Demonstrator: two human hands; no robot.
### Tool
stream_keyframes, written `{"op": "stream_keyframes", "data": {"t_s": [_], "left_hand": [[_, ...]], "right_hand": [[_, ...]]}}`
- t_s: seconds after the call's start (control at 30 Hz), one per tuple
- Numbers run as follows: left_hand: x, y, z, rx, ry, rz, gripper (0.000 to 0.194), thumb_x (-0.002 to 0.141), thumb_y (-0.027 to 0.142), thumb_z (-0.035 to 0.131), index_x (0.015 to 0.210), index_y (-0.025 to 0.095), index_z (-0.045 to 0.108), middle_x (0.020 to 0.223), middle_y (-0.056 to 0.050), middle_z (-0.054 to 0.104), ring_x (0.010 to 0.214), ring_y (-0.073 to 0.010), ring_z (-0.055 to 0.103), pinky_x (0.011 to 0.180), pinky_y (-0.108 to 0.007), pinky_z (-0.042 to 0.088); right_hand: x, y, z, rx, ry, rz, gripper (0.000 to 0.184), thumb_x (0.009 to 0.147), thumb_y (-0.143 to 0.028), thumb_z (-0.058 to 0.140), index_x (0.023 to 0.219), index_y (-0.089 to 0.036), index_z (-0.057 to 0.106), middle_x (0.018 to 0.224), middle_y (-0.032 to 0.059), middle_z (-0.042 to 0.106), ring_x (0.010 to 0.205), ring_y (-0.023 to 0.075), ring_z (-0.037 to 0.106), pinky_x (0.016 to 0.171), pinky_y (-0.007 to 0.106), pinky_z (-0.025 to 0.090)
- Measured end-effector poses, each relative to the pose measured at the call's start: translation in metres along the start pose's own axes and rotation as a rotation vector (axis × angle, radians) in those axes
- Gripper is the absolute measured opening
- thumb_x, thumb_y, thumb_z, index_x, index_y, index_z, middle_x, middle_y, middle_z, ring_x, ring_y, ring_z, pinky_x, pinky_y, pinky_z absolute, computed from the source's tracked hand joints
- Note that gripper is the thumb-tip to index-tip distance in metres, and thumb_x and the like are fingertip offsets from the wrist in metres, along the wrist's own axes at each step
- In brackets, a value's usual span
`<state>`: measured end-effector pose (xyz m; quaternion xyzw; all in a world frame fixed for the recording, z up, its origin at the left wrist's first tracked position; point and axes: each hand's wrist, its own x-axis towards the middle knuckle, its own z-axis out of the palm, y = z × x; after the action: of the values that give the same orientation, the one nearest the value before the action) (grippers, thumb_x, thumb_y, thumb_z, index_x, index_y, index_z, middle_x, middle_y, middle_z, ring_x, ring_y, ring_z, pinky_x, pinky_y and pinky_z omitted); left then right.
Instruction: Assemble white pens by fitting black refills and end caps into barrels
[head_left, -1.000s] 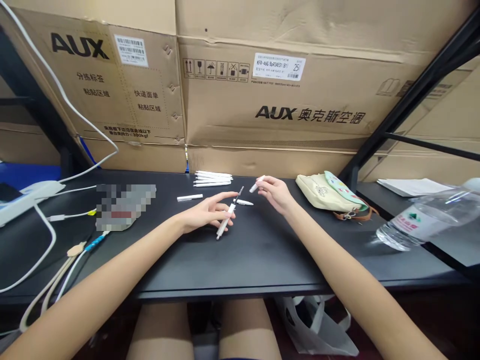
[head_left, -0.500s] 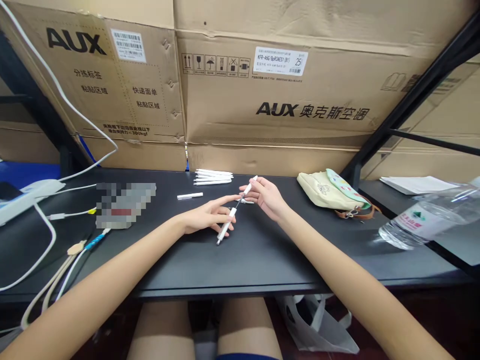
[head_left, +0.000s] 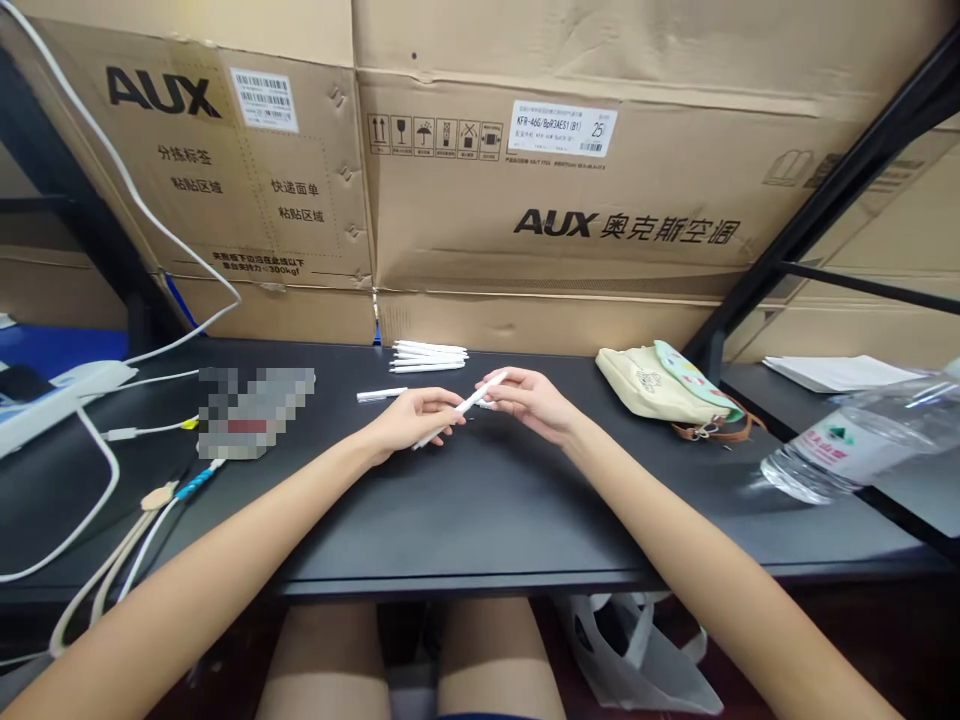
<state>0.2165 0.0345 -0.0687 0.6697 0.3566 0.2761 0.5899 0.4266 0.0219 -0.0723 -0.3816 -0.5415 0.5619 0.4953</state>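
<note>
A white pen (head_left: pixel 480 393) is held between my two hands, tilted with its upper end to the right. My left hand (head_left: pixel 414 420) is closed on its lower part. The fingers of my right hand (head_left: pixel 534 402) pinch the upper part. Behind my left hand, another white pen (head_left: pixel 381 395) lies on the black desk. Farther back is a stack of several white pens (head_left: pixel 427 356). A small white piece (head_left: pixel 486 405) shows partly under my right fingers; I cannot make out what it is.
A cream pouch (head_left: pixel 660 385) with a green flap lies on the right, near a clear water bottle (head_left: pixel 840 440). On the left are a blurred grey object (head_left: pixel 255 412), white cables (head_left: pixel 97 470) and a power strip (head_left: pixel 71 395). Cardboard boxes (head_left: pixel 555 270) stand along the back.
Half a second ago the pen was in two halves with its dark refill showing between them. Now the halves meet and the refill is covered. My left hand has risen and closed further.
</note>
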Motion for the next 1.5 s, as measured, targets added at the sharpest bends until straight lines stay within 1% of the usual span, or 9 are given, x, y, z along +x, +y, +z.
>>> {"op": "stream_keyframes", "data": {"t_s": [0.1,0.3,0.43,0.63,0.8,0.97,1.1,1.27,1.5], "left_hand": [[0.001,-0.002,-0.001,0.062,0.04,0.046,0.036,0.07,0.043,0.069,0.092,0.015,0.067,0.082,-0.006,0.067,0.068,-0.0122,0.055,0.061,-0.025,0.047],[0.002,-0.004,-0.002,0.092,0.028,0.061,0.036,0.071,0.043,0.068,0.092,0.013,0.069,0.082,-0.006,0.067,0.068,-0.0116,0.056,0.065,-0.025,0.047],[0.002,-0.003,-0.002,0.145,0.017,0.063,0.033,0.073,0.041,0.066,0.092,0.014,0.07,0.081,-0.005,0.067,0.06,-0.0088,0.053,0.062,-0.023,0.045],[0.001,-0.001,-0.001,0.185,-0.018,0.072,0.03,0.073,0.039,0.065,0.09,0.014,0.071,0.082,-0.006,0.068,0.056,-0.0082,0.053,0.059,-0.022,0.045],[0.001,-0.001,-0.001,0.184,-0.007,0.078,0.03,0.074,0.039,0.063,0.089,0.014,0.071,0.082,-0.006,0.069,0.052,-0.0076,0.052,0.055,-0.022,0.043],[0.001,0.0,-0.001,0.161,0.005,0.086,0.03,0.072,0.039,0.065,0.088,0.015,0.072,0.079,-0.006,0.069,0.051,-0.008,0.052,0.055,-0.022,0.043],[0.002,-0.001,-0.002,0.155,0.019,0.101,0.028,0.073,0.038,0.064,0.086,0.015,0.072,0.078,-0.006,0.069,0.051,-0.0081,0.052,0.055,-0.022,0.043],[0.002,-0.003,-0.003,0.147,0.003,0.105,0.028,0.074,0.037,0.064,0.089,0.014,0.072,0.08,-0.006,0.069,0.051,-0.0079,0.051,0.054,-0.021,0.043],[0.0,0.001,-0.001,0.155,0.003,0.089,0.027,0.074,0.036,0.064,0.088,0.014,0.072,0.08,-0.006,0.069,0.052,-0.0074,0.051,0.056,-0.022,0.043]], "right_hand": [[-0.002,-0.001,0.0,-0.068,-0.023,0.002,0.03,0.056,-0.03,0.081,0.079,-0.016,0.067,0.085,0.0052,0.071,0.077,0.015,0.067,0.073,0.027,0.054],[-0.004,-0.008,0.001,-0.392,0.074,0.065,0.044,0.072,-0.054,0.063,0.059,-0.013,0.061,0.054,0.0052,0.064,0.044,0.0114,0.058,0.041,0.021,0.045],[-0.005,-0.017,-0.01,-0.392,-0.038,0.04,0.033,0.065,-0.043,0.074,0.08,-0.015,0.066,0.074,0.0056,0.07,0.068,0.0156,0.066,0.051,0.021,0.05],[-0.005,-0.016,-0.01,-0.417,-0.062,0.091,0.039,0.07,-0.05,0.067,0.062,-0.013,0.06,0.053,0.0023,0.062,0.044,0.0088,0.054,0.044,0.021,0.045],[-0.006,-0.016,-0.01,-0.379,-0.145,0.081,0.036,0.064,-0.043,0.075,0.083,-0.015,0.064,0.071,0.0037,0.068,0.061,0.0127,0.063,0.053,0.022,0.05],[-0.005,-0.014,-0.01,-0.456,-0.115,0.147,0.048,0.074,-0.058,0.059,0.062,-0.012,0.059,0.051,0.0031,0.061,0.044,0.0105,0.056,0.047,0.023,0.047],[-0.004,-0.014,-0.011,-0.451,-0.172,0.082,0.039,0.069,-0.049,0.07,0.084,-0.014,0.064,0.066,0.0032,0.068,0.057,0.0113,0.061,0.055,0.022,0.049],[-0.005,-0.014,-0.01,-0.515,-0.159,0.079,0.046,0.078,-0.055,0.056,0.059,-0.013,0.061,0.045,0.0012,0.058,0.044,0.0092,0.053,0.052,0.023,0.045],[-0.005,-0.012,-0.008,-0.532,-0.145,-0.001,0.038,0.074,-0.051,0.064,0.065,-0.014,0.063,0.051,0.0007,0.061,0.048,0.01,0.055,0.054,0.023,0.044]]}}
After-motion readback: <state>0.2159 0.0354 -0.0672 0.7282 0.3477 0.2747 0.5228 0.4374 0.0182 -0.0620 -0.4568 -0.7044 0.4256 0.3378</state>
